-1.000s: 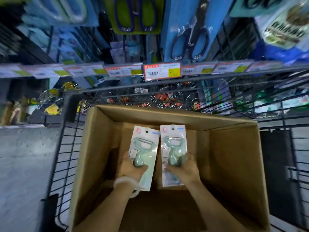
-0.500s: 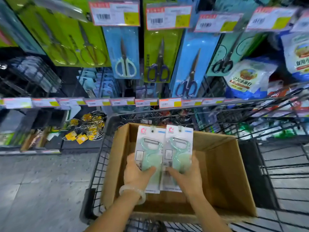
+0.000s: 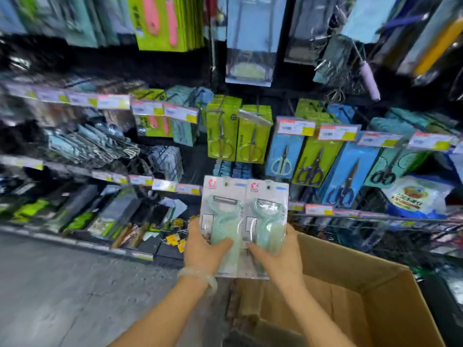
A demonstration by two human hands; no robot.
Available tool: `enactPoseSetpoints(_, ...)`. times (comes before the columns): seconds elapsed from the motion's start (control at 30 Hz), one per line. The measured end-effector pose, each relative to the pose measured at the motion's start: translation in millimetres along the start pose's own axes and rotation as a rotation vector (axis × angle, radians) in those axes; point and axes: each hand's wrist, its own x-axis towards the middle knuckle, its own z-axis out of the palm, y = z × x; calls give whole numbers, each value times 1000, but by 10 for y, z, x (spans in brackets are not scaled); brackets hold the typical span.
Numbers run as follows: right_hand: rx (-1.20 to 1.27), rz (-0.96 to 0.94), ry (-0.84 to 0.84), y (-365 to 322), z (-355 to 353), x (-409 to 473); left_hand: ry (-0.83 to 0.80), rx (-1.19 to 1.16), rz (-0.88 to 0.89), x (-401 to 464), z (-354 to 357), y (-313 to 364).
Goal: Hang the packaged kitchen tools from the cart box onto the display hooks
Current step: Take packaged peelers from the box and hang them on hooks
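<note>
Two packaged mint-green peelers are held side by side, upright, in front of the display. My left hand (image 3: 204,249) grips the lower part of the left peeler package (image 3: 221,209). My right hand (image 3: 278,254) grips the lower part of the right peeler package (image 3: 266,211). Each card has a hang hole at its top. Both packages are raised above the open cardboard box (image 3: 350,276) at the lower right; its contents are hidden from view. Behind them hang rows of display hooks with packaged scissors (image 3: 283,151).
Price tags (image 3: 295,127) line the hook rails. Green and blue scissor cards (image 3: 235,136) fill the middle rows. A white food bag (image 3: 416,196) lies at the right on the cart's wire rim (image 3: 375,217). Grey floor (image 3: 62,291) is at the lower left.
Both hands have lifted the two peeler packages out of the box and up toward the display. The view has swung up and left, with the box now at the lower right.
</note>
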Motion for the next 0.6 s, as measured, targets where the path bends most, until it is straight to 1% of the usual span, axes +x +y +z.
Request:
enactPoseSetpoints(0.1, -54, -97, -37, -436, 305, -72, 69, -20, 31, 71, -509, 140)
enactPoseSetpoints(0.17, -80, -111, -60, -648, 445, -75, 110, -25, 51, 120, -741, 219)
enactPoseSetpoints(0.33, -44, -200, -101, -1239, 880, -109, 193, -96, 111, 228, -1414, 416)
enactPoseSetpoints(0.47, -40, -260, -103, -1619, 1092, -41, 229, -115, 175, 353, -1737, 566)
enactPoseSetpoints(0.6, -63, -323, -109, -1913, 1225, 89, 233, -133, 203, 507, -1941, 746)
